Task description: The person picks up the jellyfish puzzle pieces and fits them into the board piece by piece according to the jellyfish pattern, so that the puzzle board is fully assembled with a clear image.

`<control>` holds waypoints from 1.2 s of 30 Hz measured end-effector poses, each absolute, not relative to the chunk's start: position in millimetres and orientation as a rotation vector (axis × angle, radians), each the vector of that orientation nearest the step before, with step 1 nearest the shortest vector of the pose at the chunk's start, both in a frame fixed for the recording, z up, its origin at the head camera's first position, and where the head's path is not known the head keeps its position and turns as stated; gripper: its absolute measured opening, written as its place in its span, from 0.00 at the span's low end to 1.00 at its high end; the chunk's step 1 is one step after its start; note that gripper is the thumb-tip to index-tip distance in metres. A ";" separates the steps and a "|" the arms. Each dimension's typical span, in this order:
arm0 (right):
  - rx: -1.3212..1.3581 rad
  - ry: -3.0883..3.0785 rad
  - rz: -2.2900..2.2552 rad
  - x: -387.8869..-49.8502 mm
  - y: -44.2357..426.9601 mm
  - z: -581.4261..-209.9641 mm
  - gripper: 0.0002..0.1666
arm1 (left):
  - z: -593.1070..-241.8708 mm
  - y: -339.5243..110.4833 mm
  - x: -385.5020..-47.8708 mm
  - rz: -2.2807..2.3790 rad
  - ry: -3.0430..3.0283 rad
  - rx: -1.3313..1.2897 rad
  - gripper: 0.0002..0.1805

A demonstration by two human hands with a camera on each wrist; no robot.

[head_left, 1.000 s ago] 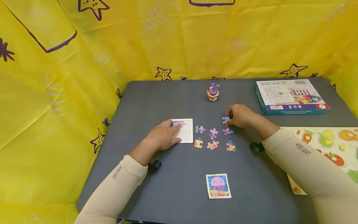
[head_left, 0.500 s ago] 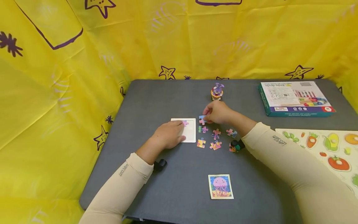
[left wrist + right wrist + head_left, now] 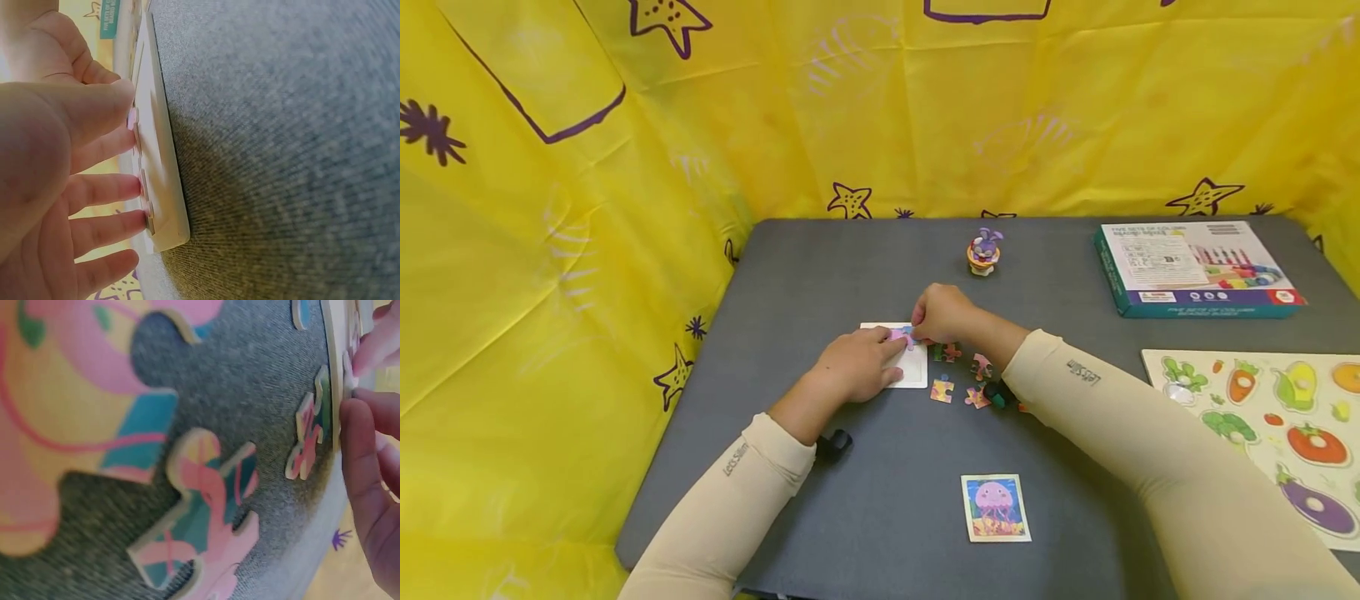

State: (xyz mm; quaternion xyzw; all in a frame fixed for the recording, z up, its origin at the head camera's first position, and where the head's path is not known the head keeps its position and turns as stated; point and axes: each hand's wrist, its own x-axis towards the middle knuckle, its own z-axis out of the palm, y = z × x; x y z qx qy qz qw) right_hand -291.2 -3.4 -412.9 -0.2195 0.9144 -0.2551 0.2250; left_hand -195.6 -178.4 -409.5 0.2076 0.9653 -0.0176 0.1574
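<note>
A white puzzle tray (image 3: 913, 373) lies on the grey table, with pink and blue pieces along its far edge. My left hand (image 3: 855, 364) rests on the tray's left side, fingers extended over the pieces; in the left wrist view the fingertips (image 3: 139, 186) touch them. At the tray's far right corner my right hand (image 3: 946, 315) pinches a blue-and-pink piece (image 3: 906, 334) against the tray. Loose pieces lie right of the tray, among them a yellow-pink one (image 3: 942, 389) and a pink-teal one (image 3: 212, 519). My right wrist hides part of the others.
A jellyfish picture card (image 3: 997, 508) lies nearer the front edge. Behind the hands stands a small purple rabbit figure (image 3: 983, 252). At the right are a boxed bead set (image 3: 1198, 267) and a board of vegetable pictures (image 3: 1262, 429).
My right hand has carried the blue-and-pink piece leftward from the loose pieces to the tray. The left hand has stayed on the tray, its fingers shifting slightly.
</note>
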 end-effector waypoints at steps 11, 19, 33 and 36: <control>-0.675 2.668 -0.517 -294.7 -1.6 -409.0 0.11 | -407.1 -174.9 -192.2 -0.063 2.773 0.613 0.33; -0.808 2.571 -0.398 -285.6 24.2 -399.9 0.08 | -411.8 -175.2 -195.3 0.086 2.785 0.590 0.35; -0.812 2.573 -0.582 -261.4 57.1 -411.0 0.09 | -422.0 -197.6 -201.0 0.317 2.807 0.472 0.42; -0.757 2.531 -0.698 -263.1 62.3 -406.9 0.08 | -419.3 -210.3 -203.2 0.350 2.791 0.432 0.46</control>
